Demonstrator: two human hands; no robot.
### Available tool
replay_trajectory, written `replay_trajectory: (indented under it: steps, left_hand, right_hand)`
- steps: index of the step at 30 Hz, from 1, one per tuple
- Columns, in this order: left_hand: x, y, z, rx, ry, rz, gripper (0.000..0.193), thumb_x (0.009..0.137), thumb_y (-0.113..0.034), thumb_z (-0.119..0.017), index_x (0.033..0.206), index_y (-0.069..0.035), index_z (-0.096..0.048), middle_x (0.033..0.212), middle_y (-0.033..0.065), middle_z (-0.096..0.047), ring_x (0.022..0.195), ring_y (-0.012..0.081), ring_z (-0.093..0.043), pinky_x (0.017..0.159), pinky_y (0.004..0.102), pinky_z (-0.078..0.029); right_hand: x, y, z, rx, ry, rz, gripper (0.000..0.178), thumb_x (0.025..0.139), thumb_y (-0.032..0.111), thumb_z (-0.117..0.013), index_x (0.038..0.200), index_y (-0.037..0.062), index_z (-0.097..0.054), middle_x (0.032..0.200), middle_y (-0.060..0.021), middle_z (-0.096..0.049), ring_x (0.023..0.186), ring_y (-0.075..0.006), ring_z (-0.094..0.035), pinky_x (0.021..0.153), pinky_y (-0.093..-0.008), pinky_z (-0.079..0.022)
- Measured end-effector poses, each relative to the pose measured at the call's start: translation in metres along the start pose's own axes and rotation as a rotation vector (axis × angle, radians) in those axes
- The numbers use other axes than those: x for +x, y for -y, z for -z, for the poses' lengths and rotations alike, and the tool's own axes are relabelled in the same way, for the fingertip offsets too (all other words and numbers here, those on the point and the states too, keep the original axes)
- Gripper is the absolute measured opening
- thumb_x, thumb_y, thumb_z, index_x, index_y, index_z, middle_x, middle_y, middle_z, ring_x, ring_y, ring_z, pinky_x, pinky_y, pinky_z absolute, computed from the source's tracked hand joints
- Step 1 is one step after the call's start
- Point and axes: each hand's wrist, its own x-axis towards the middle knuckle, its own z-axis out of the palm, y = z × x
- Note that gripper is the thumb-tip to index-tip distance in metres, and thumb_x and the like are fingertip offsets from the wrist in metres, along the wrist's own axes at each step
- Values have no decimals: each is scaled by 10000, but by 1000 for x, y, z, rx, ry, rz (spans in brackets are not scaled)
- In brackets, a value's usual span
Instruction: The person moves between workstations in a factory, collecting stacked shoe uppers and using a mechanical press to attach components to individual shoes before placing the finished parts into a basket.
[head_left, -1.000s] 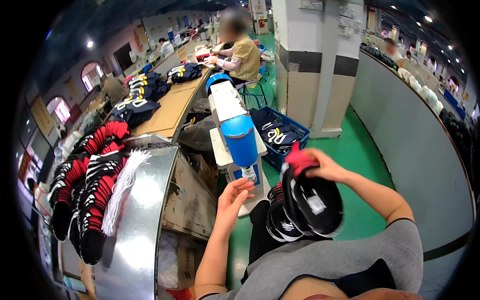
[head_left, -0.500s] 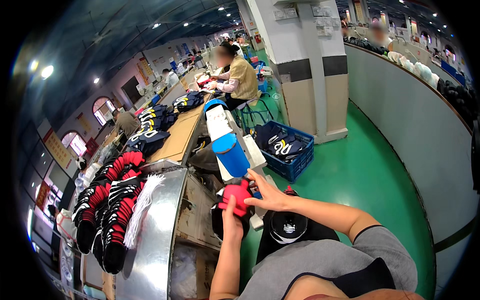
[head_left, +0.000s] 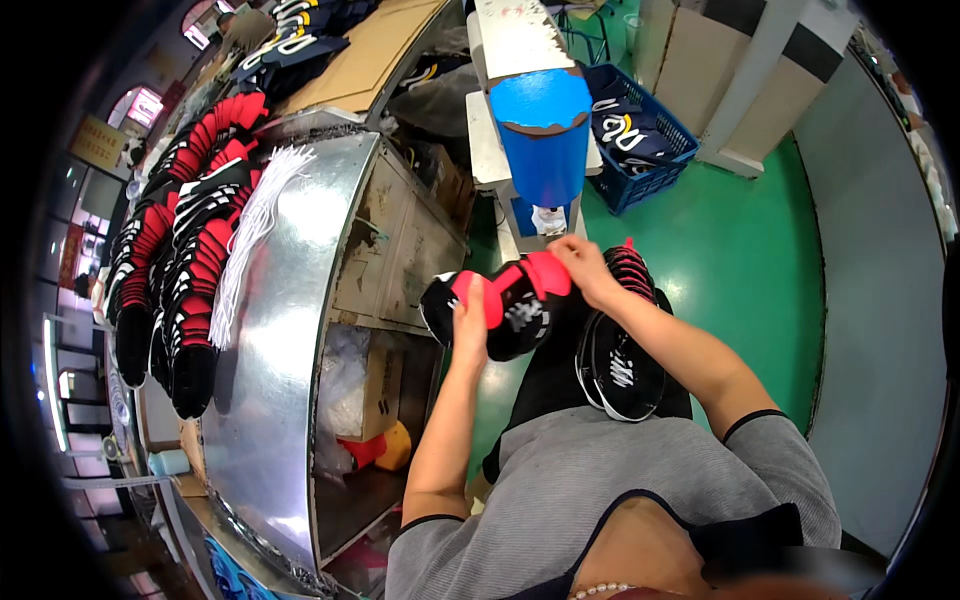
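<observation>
- The left hand is gripping the black-and-red fabric shoe upper at its nearer end, fingers curled closed around it.
- The right hand is pinching the red tongue end of the same upper, fingers narrowed onto the fabric.
- The upper is being held between both hands above the lap, just in front of the blue cylindrical machine head.
- Another black shoe upper with white markings is lying on the right thigh, just beside the right forearm.
- A row of black-and-red uppers and a bundle of white laces are resting on the curved shiny metal desk, well apart from the hands.
</observation>
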Motion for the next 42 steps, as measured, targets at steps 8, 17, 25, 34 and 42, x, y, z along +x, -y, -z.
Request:
replay_trajectory:
  steps: [8, 17, 25, 34, 42]
  left_hand:
    - [15, -60, -21, 60, 208, -56, 395, 950, -360, -498, 1158, -33, -577, 1008, 5, -598, 915, 84, -540, 818, 240, -415]
    - [64, -44, -84, 75, 263, -72, 306, 947, -325, -504, 1013, -41, -596, 878, -17, -585, 792, 70, -519, 708, 239, -410]
    - [102, -39, -97, -151, 181, 142, 419, 913, -372, -558, 1101, 2, -572, 1075, 68, -624, 959, 153, -602, 834, 323, -466]
    - [34, -54, -51, -229, -199, -41, 383, 927, -413, -524, 1020, -42, -552, 959, 45, -598, 825, 158, -560, 783, 329, -469]
    - [-41, -25, -83, -100, 132, 16, 356, 881, -253, -627, 1139, -19, -552, 1059, 42, -595, 956, 125, -574, 849, 272, -443]
  right_hand:
    - [-13, 56, -27, -219, 185, 136, 251, 861, 194, -640, 1005, -8, -607, 812, -34, -623, 765, -97, -576, 718, -244, -452]
    - [17, 43, 28, 146, 48, 1, 146, 887, 115, -585, 914, -23, -624, 807, -57, -647, 774, -103, -586, 733, -237, -452]
    - [44, 40, 45, -20, 29, 57, 139, 824, 124, -642, 829, -11, -608, 762, -62, -630, 726, -117, -563, 678, -265, -452]
    - [8, 42, 96, -24, -313, 81, 218, 896, 177, -539, 894, -29, -607, 769, -82, -657, 724, -137, -607, 706, -267, -474]
    - [-9, 28, 17, -61, -103, 120, 181, 888, 167, -550, 932, 0, -602, 778, -103, -659, 728, -180, -637, 701, -294, -482]
